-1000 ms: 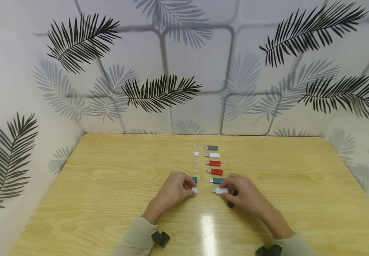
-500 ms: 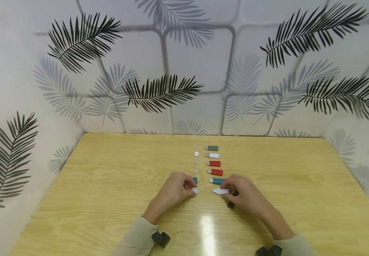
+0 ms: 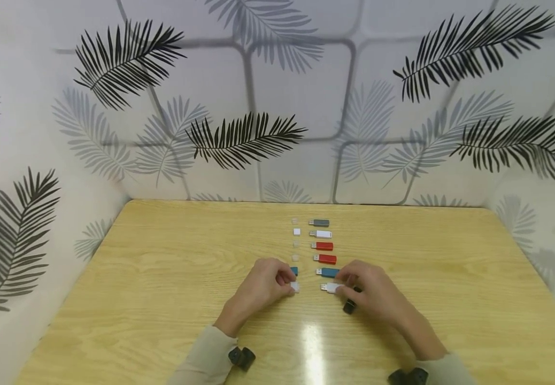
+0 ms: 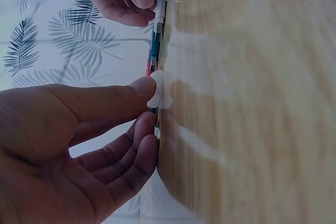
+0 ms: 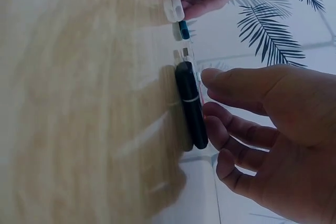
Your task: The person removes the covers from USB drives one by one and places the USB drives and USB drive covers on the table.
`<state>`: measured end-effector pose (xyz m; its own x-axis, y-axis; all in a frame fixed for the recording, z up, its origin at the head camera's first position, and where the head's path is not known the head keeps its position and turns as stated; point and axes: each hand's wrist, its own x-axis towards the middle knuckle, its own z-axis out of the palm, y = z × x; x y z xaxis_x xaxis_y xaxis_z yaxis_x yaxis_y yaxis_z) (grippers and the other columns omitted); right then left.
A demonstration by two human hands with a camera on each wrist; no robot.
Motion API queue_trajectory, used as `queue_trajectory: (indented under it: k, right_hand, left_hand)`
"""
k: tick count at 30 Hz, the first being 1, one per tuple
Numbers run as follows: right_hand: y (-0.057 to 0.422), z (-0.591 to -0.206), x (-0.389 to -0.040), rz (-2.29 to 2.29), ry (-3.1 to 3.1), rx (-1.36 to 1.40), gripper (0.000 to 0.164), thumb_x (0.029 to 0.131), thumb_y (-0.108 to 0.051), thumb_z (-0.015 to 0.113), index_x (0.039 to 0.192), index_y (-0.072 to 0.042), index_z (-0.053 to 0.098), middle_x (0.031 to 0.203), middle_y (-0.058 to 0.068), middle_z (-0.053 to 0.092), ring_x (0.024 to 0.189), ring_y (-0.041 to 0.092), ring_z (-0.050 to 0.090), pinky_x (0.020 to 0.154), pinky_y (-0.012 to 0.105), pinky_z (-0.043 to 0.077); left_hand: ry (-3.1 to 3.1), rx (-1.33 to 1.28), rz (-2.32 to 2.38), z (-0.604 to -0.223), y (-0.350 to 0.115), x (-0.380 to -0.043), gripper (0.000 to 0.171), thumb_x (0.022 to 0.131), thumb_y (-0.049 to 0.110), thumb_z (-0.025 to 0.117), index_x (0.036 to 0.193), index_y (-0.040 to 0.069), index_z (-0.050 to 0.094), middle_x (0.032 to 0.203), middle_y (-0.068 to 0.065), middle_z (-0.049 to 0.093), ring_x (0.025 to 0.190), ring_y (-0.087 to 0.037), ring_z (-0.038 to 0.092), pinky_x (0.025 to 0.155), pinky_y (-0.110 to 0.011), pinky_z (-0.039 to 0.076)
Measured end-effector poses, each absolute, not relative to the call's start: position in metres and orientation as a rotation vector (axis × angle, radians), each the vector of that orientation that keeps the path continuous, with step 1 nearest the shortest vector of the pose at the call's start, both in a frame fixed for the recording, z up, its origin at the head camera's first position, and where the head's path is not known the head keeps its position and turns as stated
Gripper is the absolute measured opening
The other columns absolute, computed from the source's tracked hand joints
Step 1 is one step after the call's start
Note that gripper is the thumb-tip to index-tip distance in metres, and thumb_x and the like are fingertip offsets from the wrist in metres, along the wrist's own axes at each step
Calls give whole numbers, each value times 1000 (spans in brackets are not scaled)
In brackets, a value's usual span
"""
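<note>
My left hand point(image 3: 265, 283) pinches a small white USB stick cap point(image 3: 295, 287) between thumb and fingers, on the table. Across a short gap to its right lies a white USB stick point(image 3: 331, 288), its metal plug pointing left. Over that stick's right end is my right hand point(image 3: 371, 289), thumb and fingers spread apart; in the right wrist view a gap shows between them. Close by lies a black USB stick point(image 5: 191, 106), partly behind the right hand in the head view. Just beyond, a blue USB stick point(image 3: 328, 272) faces a blue cap point(image 3: 294, 271).
Farther back lie two red USB sticks point(image 3: 324, 259), a white one point(image 3: 321, 234) and a grey one point(image 3: 319, 222). Left of them runs a column of caps, one white point(image 3: 297, 231), others clear. Leaf-patterned fabric point(image 3: 277, 160) stands behind the wooden table point(image 3: 171, 246).
My right hand has loosened from the white USB stick and shifted slightly right. The left hand stays at the white cap. The view has drifted slightly.
</note>
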<state>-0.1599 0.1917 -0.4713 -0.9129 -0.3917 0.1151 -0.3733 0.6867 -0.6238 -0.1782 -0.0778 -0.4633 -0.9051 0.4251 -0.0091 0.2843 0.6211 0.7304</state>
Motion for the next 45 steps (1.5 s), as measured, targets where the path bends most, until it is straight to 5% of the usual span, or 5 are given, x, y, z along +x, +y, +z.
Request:
queue_trajectory:
  k: [12,21,29,45]
  right_hand:
    - [213,-467,-163,-1108,2853,-665,17,90,-9,80,106,-9,75,101,-1,72,88,13,65,77,34,58]
    - [221,-471,-157,-1094,2841,-751,24,88,-5,80,111,-6,73,101,0,72,90,16,66,80,38,58]
    - [230,-471,-149,-1086,2806,-773,27,85,1,80,108,-12,74,107,-3,73,98,19,69,89,45,57]
    - [235,-473,-142,-1045,2718,-810,18,85,-7,83,98,-18,75,95,-10,66,86,12,58,78,31,52]
  left_hand:
    - [2526,624,1359,-456,-95,-186,14,89,5,81,103,3,78,90,0,70,81,-16,64,73,-27,55]
    - [2472,579,1524,-464,-95,-177,26,91,9,79,115,2,75,113,-12,72,98,-23,66,84,-32,57]
    - [2439,571,1668,-466,-88,-169,21,93,7,76,114,1,74,113,-14,72,96,-22,67,85,-35,58]
    - [2429,551,1707,-469,-68,-144,22,92,11,78,111,2,74,110,-12,73,95,-20,69,87,-38,57]
